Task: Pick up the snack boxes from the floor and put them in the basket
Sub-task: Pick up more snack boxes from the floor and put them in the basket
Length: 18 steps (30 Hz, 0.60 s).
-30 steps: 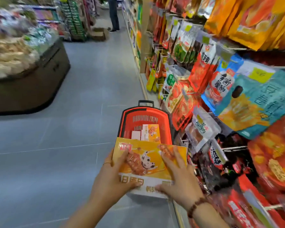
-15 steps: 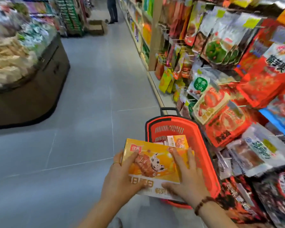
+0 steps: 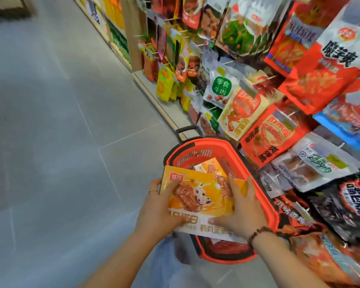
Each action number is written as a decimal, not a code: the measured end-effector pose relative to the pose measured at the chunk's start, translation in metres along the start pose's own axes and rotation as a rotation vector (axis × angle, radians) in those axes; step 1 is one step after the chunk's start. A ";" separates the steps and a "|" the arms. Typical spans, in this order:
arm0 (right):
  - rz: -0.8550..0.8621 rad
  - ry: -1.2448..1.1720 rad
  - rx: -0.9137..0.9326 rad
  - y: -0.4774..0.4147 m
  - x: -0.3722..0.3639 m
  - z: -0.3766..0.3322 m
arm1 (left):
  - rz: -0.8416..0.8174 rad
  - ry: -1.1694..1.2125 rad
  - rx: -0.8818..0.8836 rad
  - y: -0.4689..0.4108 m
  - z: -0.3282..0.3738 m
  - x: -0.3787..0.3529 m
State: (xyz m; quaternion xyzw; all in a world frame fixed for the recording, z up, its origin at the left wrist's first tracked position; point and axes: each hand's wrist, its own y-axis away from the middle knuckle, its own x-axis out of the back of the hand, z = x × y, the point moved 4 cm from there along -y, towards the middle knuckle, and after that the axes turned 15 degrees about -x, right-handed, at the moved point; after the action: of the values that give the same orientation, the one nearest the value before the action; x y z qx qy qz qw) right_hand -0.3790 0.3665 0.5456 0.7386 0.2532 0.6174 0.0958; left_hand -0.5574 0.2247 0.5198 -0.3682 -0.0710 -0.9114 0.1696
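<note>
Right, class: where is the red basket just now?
In the head view, the red basket stands on the floor right of centre, beside the snack rack, below the held box.

Person at the shelf: two hands, forearms uncovered.
Left hand (image 3: 156, 210): one thin gold ring (image 3: 153, 191) on a finger. Right hand (image 3: 243, 213): dark brown beaded bracelet (image 3: 258, 232) at wrist.
</note>
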 end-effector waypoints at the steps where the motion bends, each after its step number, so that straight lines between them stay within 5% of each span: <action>1: 0.000 -0.012 -0.031 -0.011 -0.001 -0.001 | -0.026 0.005 -0.020 -0.017 -0.005 0.000; 18: 0.137 -0.457 -0.478 -0.151 -0.050 -0.019 | -0.341 -0.059 -0.313 -0.265 -0.064 -0.034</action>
State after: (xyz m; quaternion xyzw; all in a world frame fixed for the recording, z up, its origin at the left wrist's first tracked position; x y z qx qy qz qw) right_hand -0.4412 0.4680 0.4380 0.8299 0.0232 0.4826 0.2788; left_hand -0.6718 0.4644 0.4486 -0.3993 0.0051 -0.9156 -0.0481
